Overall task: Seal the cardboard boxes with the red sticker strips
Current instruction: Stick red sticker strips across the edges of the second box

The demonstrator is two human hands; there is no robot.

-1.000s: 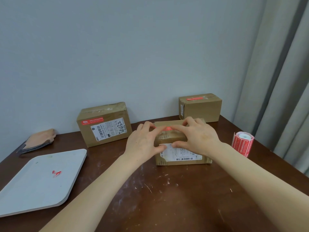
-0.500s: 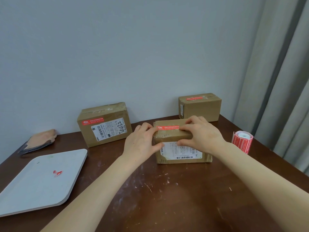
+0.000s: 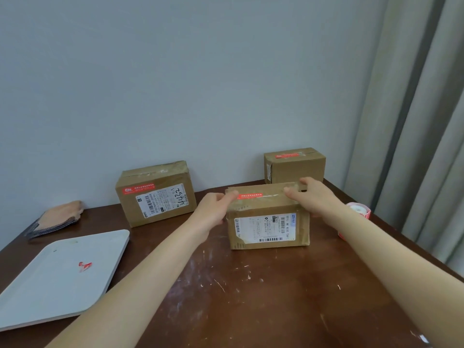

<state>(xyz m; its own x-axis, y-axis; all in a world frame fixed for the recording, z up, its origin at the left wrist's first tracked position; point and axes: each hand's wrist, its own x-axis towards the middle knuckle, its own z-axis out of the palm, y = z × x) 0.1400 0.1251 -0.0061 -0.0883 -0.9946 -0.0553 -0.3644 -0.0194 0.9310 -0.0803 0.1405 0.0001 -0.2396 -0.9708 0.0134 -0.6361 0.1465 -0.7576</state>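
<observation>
A brown cardboard box (image 3: 267, 229) with a white shipping label stands at the table's centre. A red sticker strip (image 3: 249, 195) lies flat along its top. My left hand (image 3: 213, 209) grips the box's left end, thumb on the top edge. My right hand (image 3: 311, 197) holds the right end, fingers over the top. A second box (image 3: 155, 194) with a red label on its front stands at the back left. A third box (image 3: 295, 165), red strip on top, stands at the back right. The red sticker roll (image 3: 357, 212) shows partly behind my right forearm.
A white tray (image 3: 37, 287) with a small red scrap (image 3: 84, 266) lies at the front left. A folded cloth item (image 3: 57, 218) rests at the far left by the wall. Grey curtains (image 3: 414, 121) hang along the right. The scratched brown table (image 3: 238, 297) reaches the wall.
Both hands slid apart from the middle of the box's top to its two ends, uncovering the red strip stuck along the top.
</observation>
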